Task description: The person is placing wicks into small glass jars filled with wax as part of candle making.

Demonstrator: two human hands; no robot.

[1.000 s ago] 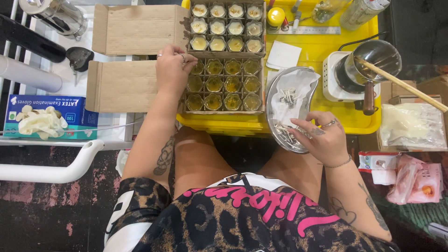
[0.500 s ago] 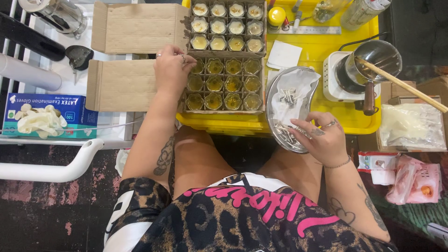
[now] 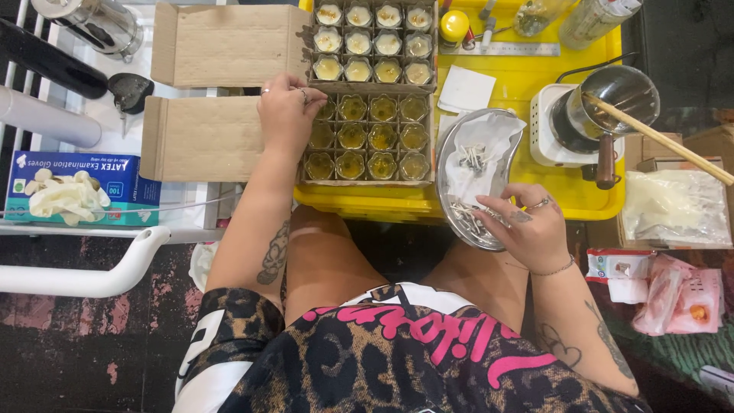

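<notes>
Down at the lap, the right hand (image 3: 526, 229) reaches into a kidney-shaped metal dish (image 3: 451, 145) — its fingers are curled and pinched over the small metal wick pieces (image 3: 468, 216) heaped at the dish's near end, though whether one is actually caught between the fingertips cannot be told. A crumpled white paper (image 3: 489, 141) lies in the dish with more of the pieces on it. The left hand (image 3: 287, 115) rests loosely bent on the left edge of a cardboard box of small glass jars (image 3: 367, 138), fingertips touching the nearest jars; it grips nothing. The jars sit in a grid of cardboard dividers, and a second box of cream-filled jars (image 3: 373, 42) stands just beyond. Both boxes and the dish sit on a yellow tray (image 3: 535, 84). To the right on the tray, a small pot (image 3: 612, 99) stands on a white hotplate (image 3: 547, 126), a wooden stick (image 3: 665, 141) leaning in it. Off to the left lies a blue box of gloves (image 3: 76, 187).
</notes>
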